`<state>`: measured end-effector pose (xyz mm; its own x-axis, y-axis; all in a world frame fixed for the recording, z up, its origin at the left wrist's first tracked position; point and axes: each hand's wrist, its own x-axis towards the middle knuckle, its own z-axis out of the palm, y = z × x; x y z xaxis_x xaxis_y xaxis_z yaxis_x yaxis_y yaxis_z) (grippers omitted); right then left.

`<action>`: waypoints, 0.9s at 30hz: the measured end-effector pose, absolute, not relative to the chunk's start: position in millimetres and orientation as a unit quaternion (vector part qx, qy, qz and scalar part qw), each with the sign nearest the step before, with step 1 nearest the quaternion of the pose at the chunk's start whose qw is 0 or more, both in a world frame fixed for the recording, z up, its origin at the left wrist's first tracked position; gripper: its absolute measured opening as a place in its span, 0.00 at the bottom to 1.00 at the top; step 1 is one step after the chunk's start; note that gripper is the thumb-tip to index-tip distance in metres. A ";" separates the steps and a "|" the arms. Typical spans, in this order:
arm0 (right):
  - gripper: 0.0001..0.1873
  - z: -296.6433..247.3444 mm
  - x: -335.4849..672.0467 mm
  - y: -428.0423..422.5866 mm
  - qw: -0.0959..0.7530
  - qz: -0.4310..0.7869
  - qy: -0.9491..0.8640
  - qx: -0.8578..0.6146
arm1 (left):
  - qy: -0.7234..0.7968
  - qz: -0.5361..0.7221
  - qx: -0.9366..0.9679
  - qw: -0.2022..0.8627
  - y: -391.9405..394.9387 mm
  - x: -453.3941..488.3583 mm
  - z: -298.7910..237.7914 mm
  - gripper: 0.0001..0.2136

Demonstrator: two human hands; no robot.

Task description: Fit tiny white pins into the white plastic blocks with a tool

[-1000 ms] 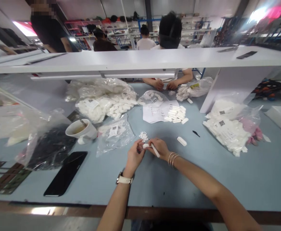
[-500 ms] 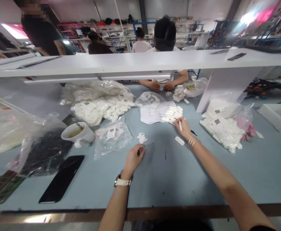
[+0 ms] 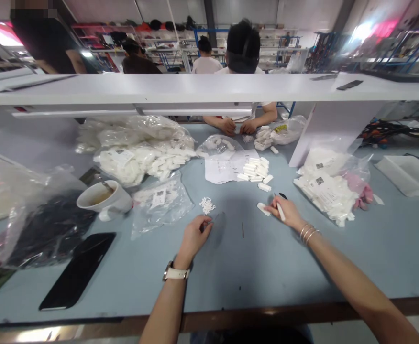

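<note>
Forearms are coming in from the bottom edge, both cut off by the frame near the elbow. The left hand [image 3: 194,235], wearing a watch [image 3: 175,274], is resting on the blue bench [image 3: 231,277] with its fingers curled in and the tips pressing together; whether anything is sitting between them is too small to make out. The right hand [image 3: 285,213], with bracelets [image 3: 308,232] at the wrist, is closing around a thin white stick [image 3: 280,212], which is lying across the back of its fingers. Its fingertips are reaching a short white block [image 3: 262,209] lying flat on the bench, touching it or just beside it; I cannot tell which. A small black bit [image 3: 283,195] is peeking out just behind this hand.

A heap of tiny white beads [image 3: 207,205] is lying ahead of the left hand, near but apart. Off to the left, a dark phone [image 3: 76,270] is lying flat, and a cup [image 3: 102,197] is standing among clear bags [image 3: 161,198] whose contents are blurring behind glare.

Farther on, a stack of white blocks [image 3: 256,169] is sitting on a sheet of paper [image 3: 224,169]. At the far side, a co-worker's hands [image 3: 238,126] are working beneath a white shelf [image 3: 195,88], which is hiding that person's chest.
</note>
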<state>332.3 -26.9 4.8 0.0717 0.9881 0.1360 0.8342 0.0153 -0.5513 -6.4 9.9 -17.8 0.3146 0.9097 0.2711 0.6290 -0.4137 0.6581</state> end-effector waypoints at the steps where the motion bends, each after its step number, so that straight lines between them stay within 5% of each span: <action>1: 0.16 5.4 324.6 -30.6 0.233 0.139 -0.692 -0.669 | 0.494 0.315 0.780 0.220 9.6 -6.1 -18.1 0.07; 4: 0.08 4.0 297.9 -32.6 0.207 0.119 -0.747 -0.621 | 0.503 0.318 0.774 0.216 8.2 -4.7 -19.1 0.08; 11: 0.04 -0.6 234.3 -7.9 0.378 0.163 -0.748 -0.520 | 0.498 0.347 0.755 0.248 0.5 1.4 -14.8 0.18; 16: 0.03 0.0 209.7 6.1 0.398 0.186 -0.764 -0.472 | 0.510 0.358 0.745 0.237 -1.4 2.2 -13.2 0.27; 27: 0.16 -16.2 199.5 10.8 0.413 0.379 -0.689 -0.459 | 0.429 0.368 0.809 0.164 2.2 -0.2 -17.7 0.08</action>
<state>199.5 10.8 -16.2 -0.2373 0.9460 0.2210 0.3198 0.2909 -0.9017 -0.2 2.2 -17.7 0.3615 0.8136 0.4554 0.5726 -0.5792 0.5802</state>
